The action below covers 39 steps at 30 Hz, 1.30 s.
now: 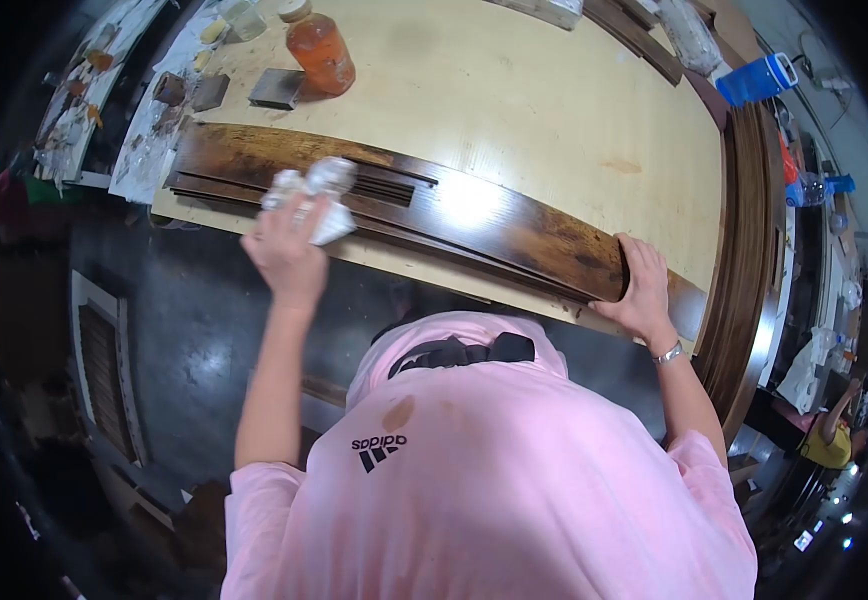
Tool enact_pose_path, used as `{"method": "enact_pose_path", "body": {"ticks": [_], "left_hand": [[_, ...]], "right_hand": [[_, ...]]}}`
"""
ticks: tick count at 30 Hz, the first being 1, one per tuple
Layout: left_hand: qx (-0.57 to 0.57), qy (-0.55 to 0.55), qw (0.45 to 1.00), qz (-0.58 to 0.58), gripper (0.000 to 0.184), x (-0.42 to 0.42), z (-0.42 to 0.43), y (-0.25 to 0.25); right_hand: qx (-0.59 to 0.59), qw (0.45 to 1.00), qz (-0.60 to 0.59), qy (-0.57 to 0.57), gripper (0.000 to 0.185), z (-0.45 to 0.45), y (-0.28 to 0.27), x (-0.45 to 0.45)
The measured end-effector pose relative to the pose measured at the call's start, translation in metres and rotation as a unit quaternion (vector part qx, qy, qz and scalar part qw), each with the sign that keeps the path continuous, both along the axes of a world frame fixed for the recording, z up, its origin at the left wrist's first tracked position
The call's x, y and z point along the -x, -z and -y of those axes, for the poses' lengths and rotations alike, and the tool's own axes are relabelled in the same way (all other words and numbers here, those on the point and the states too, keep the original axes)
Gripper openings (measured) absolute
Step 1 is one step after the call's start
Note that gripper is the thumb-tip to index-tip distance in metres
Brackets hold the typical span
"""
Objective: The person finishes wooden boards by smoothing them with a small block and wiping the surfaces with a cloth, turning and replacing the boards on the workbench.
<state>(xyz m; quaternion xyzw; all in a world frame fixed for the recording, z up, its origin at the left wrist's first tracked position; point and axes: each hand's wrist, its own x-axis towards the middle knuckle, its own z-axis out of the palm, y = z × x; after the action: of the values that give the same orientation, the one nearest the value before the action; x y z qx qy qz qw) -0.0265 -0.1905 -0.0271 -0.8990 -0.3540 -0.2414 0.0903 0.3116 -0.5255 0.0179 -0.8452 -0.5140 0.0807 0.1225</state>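
A long, glossy dark brown wooden piece (544, 235) with a slotted section lies along the near edge of the pale workbench (514, 90). My left hand (289, 250) is closed on a crumpled white cloth (329, 185), which is over the piece's left part, beside the slots. Around the right end of the wood, my right hand (642, 290) is closed, with its thumb at the near edge and its fingers over the far side.
A bottle of orange liquid (320, 50) and a small dark block (276, 89) stand at the back left. Stacked brown boards (749, 250) line the right side. A blue container (754, 80) is at the upper right. Another person (827, 440) is far right.
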Motion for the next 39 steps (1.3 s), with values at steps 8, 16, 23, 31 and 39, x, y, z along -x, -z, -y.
{"method": "enact_pose_path", "body": {"ticks": [8, 16, 23, 31, 39], "left_hand": [[0.041, 0.108, 0.993, 0.028, 0.051, -0.007, 0.002, -0.015], [-0.017, -0.177, 0.983, -0.042, 0.046, 0.099, -0.195, -0.002], [0.178, -0.182, 0.919, 0.303, 0.036, 0.136, -0.166, 0.023], [0.777, -0.014, 0.437, 0.452, 0.021, 0.032, 0.044, 0.008], [0.791, -0.036, 0.385, 0.474, 0.029, -0.012, 0.079, -0.025]], "right_hand": [[-0.013, 1.0, 0.014, 0.006, 0.098, -0.002, 0.0, 0.006], [0.04, 0.999, 0.02, 0.015, 0.101, 0.001, 0.004, 0.006], [0.018, 0.999, 0.03, 0.026, 0.106, -0.047, -0.013, 0.065], [-0.07, 0.995, 0.031, 0.06, 0.082, -0.047, -0.008, 0.109], [-0.098, 0.99, -0.07, 0.068, 0.059, -0.008, -0.068, 0.129]]}}
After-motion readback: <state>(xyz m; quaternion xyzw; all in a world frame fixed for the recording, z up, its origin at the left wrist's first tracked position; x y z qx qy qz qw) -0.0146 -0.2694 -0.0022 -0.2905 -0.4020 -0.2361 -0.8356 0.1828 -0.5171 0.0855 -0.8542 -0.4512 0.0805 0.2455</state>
